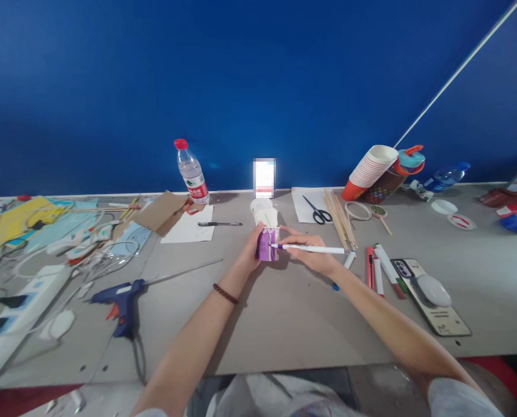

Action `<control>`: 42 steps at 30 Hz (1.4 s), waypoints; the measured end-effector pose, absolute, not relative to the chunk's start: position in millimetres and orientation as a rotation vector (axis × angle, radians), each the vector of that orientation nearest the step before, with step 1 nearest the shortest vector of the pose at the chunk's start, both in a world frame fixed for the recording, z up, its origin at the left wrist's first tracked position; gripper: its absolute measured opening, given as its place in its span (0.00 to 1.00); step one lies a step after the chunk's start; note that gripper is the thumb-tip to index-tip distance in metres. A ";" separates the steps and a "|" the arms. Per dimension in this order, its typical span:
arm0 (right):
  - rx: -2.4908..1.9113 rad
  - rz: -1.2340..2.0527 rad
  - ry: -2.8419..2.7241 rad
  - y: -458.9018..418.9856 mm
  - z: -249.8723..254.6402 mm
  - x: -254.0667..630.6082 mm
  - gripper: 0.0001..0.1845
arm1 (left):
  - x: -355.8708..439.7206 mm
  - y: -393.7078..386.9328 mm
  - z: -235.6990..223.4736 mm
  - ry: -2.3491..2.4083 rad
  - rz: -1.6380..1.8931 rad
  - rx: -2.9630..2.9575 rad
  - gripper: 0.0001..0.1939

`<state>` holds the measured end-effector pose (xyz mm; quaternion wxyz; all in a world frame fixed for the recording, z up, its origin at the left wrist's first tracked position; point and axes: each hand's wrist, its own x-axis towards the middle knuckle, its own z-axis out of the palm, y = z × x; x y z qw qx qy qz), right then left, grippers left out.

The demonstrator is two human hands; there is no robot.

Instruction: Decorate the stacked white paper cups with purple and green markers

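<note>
My left hand (pixel 253 252) is wrapped round a paper cup (pixel 268 243) that lies on its side on the grey table (pixel 293 313); the cup's near part is coloured purple. More white cups (pixel 264 213) are nested beyond it. My right hand (pixel 311 248) grips a white marker (pixel 315 249) with a purple tip, and the tip touches the cup's purple part. A dark bead bracelet (pixel 225 293) sits on my left wrist.
A blue glue gun (pixel 120 296) and a power strip (pixel 19 313) lie at the left. Water bottle (pixel 191 172), black pen (pixel 219 223), scissors (pixel 317 211), wooden sticks (pixel 339 219) and a cup stack (pixel 369 169) are behind. Markers (pixel 382 271) and a phone (pixel 430 295) lie right.
</note>
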<state>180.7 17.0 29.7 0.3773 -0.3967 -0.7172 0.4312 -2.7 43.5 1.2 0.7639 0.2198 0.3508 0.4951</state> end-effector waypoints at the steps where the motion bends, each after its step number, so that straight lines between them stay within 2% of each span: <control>1: -1.009 1.107 -1.851 17.1 30.1 180.9 0.12 | -2.4 43.5 2.1 0.773 1.077 0.468 0.22; 20: -0.942 1.343 -1.917 15.9 39.3 180.0 0.09 | -3.1 46.8 1.8 0.778 1.108 0.393 0.21; 24: -0.977 1.272 -1.787 17.7 34.5 179.6 0.10 | -3.2 45.6 4.3 0.787 1.048 0.407 0.22; 30: -1.047 1.112 -1.697 19.2 31.7 178.3 0.12 | -1.1 44.5 4.9 0.749 1.088 0.447 0.18; 42: -1.083 1.068 -1.670 20.4 29.3 178.0 0.14 | -2.5 43.6 4.5 0.747 1.043 0.472 0.20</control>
